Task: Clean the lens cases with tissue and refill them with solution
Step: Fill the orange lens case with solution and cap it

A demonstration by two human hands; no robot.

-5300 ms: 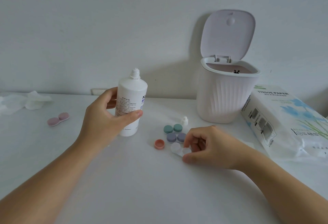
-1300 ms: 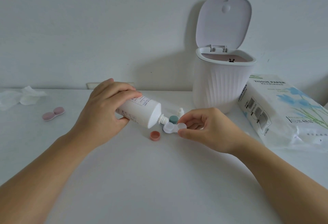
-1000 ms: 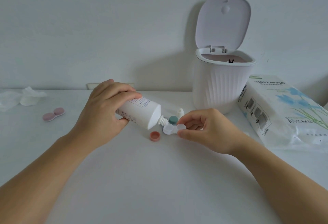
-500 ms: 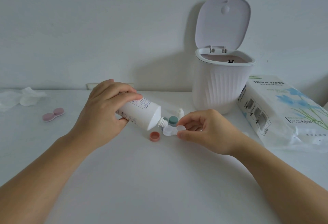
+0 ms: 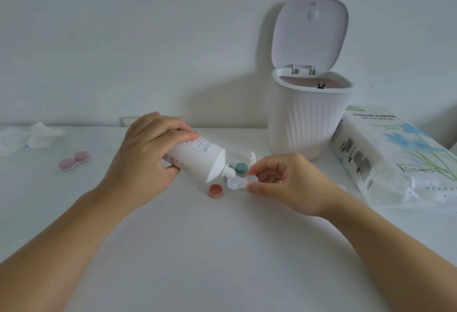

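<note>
**Solution bottle tipped over an open lens case**

While the white desk (image 5: pixel 222 249) is seen spreading across the lower half of the head view, a white ribbed bin (image 5: pixel 306 123) is found on it at about two o'clock from the hands, its lid raised upright. Just beside the bin, at three o'clock, a pack of tissue paper (image 5: pixel 393 160) is laid on its side. A crumpled tissue (image 5: pixel 37 136) is seen far off at nine o'clock, near the wall.

A white solution bottle (image 5: pixel 197 158) is grasped round its body by the left hand (image 5: pixel 146 160), whose grip is clenched on it; the bottle is tilted with its nozzle pointing down toward four o'clock. Directly under the nozzle, near the middle of the desk, a clear lens case (image 5: pixel 237 181) is held, its right end pinched between thumb and fingers of the right hand (image 5: pixel 289 183). Whether the nozzle touches the case cannot be told.

A pink lens case (image 5: pixel 74 160), closed, is placed well apart at nine o'clock. A teal cap (image 5: pixel 241 168) is partly seen just behind the clear case, a small white bottle cap (image 5: pixel 251 157) stands at twelve o'clock from it, and a salmon cap (image 5: pixel 215 191) is laid open side up just beside the case at eight o'clock.
</note>
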